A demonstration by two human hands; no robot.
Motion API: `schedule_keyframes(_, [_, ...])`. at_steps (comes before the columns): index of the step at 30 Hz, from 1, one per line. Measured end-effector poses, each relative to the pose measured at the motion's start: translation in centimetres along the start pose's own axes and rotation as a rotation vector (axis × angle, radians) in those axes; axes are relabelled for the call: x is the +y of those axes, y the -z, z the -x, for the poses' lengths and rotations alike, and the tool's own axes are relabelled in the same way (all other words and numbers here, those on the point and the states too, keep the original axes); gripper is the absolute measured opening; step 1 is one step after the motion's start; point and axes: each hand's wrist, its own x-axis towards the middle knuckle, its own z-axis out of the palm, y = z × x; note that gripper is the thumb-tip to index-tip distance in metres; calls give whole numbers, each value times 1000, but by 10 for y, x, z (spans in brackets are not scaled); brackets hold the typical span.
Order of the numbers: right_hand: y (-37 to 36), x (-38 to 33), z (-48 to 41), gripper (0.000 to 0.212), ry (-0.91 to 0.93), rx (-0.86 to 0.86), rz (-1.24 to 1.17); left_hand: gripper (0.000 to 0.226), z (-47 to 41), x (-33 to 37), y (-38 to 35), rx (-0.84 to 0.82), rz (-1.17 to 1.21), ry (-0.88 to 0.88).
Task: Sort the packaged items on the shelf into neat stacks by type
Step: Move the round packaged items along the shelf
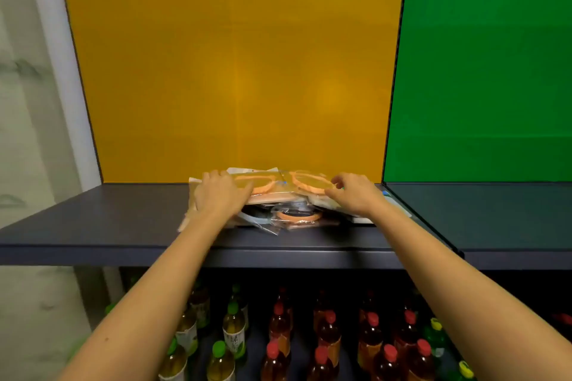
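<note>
**Both hands on the packet pile, mid-shelf**

- Shelf point(123, 219): dark, flat board. Yellow panel point(232, 71) stands behind it; green panel point(479, 71) backs the next bay to the right.
- Pile point(291, 221): clear-bagged packets heaped loosely at the far middle of the shelf, against the foot of the yellow panel. They overlap at odd angles and do not form a neat stack.
- Top layer: two packets side by side, each showing an orange ring, left packet point(263, 187) and right packet point(309, 184). Lower, at the near side of the pile, another orange ring point(298, 216) shows under wrinkled plastic. Pale flat packets stick out on the left and right edges of the pile.
- Left hand point(221, 195): palm down on the left end of the pile, fingers stretched out fairly flat toward the left packet, pressing rather than gripping.
- Right hand point(356, 195): on the right end of the pile, fingers bent, tips at the edge of the right packet. Cannot tell whether it pinches the packet or only touches it.
- Both forearms reach in from the near edge.
- Lower shelf, near: upright bottles, green caps point(219, 348) to the left, red caps point(322, 353) to the right.
</note>
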Motion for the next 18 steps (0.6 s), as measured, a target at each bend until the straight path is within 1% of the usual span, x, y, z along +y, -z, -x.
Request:
schedule_keyframes(3, [-5, 5, -19, 55, -75, 14, 36, 91, -25, -2, -6, -132, -14, 107])
schedule_keyframes(6, [-8, 3, -36, 68, -162, -56, 59, 110, -51, -4, -12, -298, 30, 156])
schedule_keyframes(8, [-9, 3, -45, 68, -187, -77, 56, 115, -63, -5, -15, -430, 139, 191])
schedule_keyframes(9, [-11, 4, -52, 66, -199, -86, 37, 114, -69, -5, -17, -481, 210, 199])
schedule_keyframes(10, [-13, 3, -57, 67, -217, -108, 15, 111, -74, -5, -19, -510, 257, 196])
schedule_keyframes(11, [-15, 2, -61, 73, -233, -137, 5, 106, -79, -6, -21, -518, 271, 177])
schedule_keyframes(13, [-19, -1, -68, 95, -276, -189, 4, 93, -88, -8, -22, -522, 274, 138])
schedule_keyframes(14, [-20, -2, -71, 102, -293, -208, 10, 86, -92, -10, -22, -519, 292, 126])
schedule_keyframes(16, [-21, -5, -76, 105, -319, -237, 0, 70, -99, -10, -21, -518, 387, 131])
schedule_keyframes(18, [-20, -6, -82, 103, -346, -268, -107, 42, -106, -10, -18, -532, 541, 162])
